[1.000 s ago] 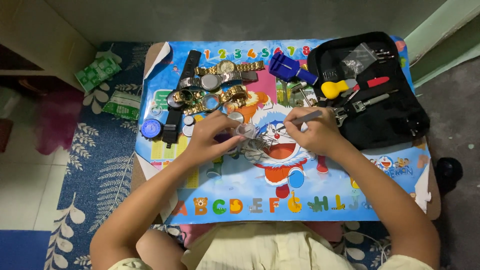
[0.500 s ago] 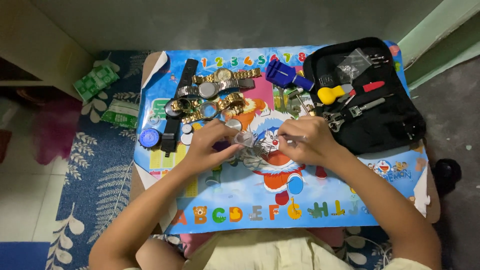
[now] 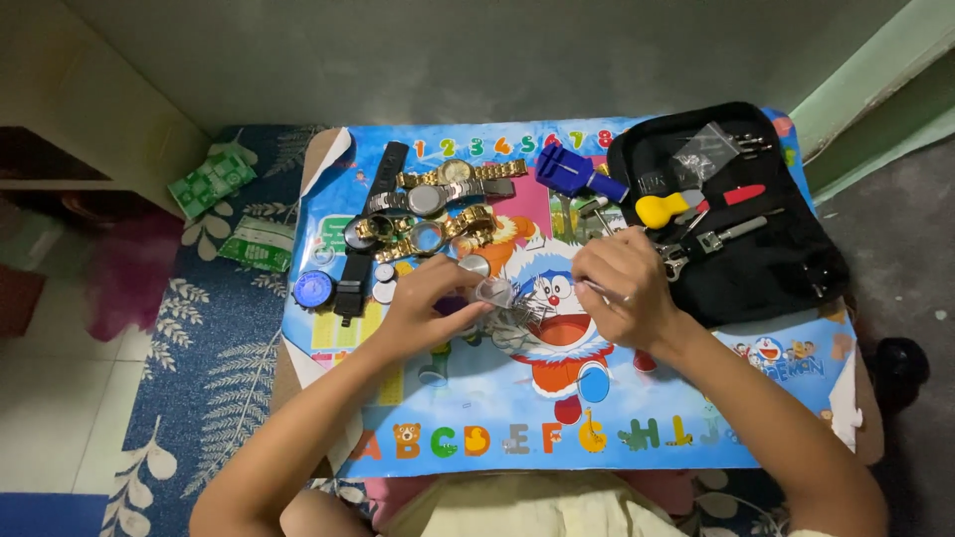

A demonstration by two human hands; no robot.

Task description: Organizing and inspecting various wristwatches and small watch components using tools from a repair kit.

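My left hand (image 3: 426, 308) rests on the colourful cartoon mat (image 3: 517, 398) and pinches a silver wristwatch (image 3: 497, 298) at its case. My right hand (image 3: 622, 288) is closed around a thin metal tool (image 3: 597, 288) whose tip points at the watch. The watch's metal band (image 3: 522, 318) lies between the two hands. Fingers hide part of the watch.
Several gold and silver watches (image 3: 438, 204) and black straps (image 3: 383, 169) lie at the mat's far left, with small round parts (image 3: 384, 281) and a blue disc (image 3: 311, 288). A blue tool (image 3: 569, 171) and a black tool pouch (image 3: 736, 219) sit far right. Green packets (image 3: 211, 181) lie on the rug.
My right hand has lowered and drawn in from holding the tool higher up, bringing its tip down to the watch. My left hand has stayed on the watch.
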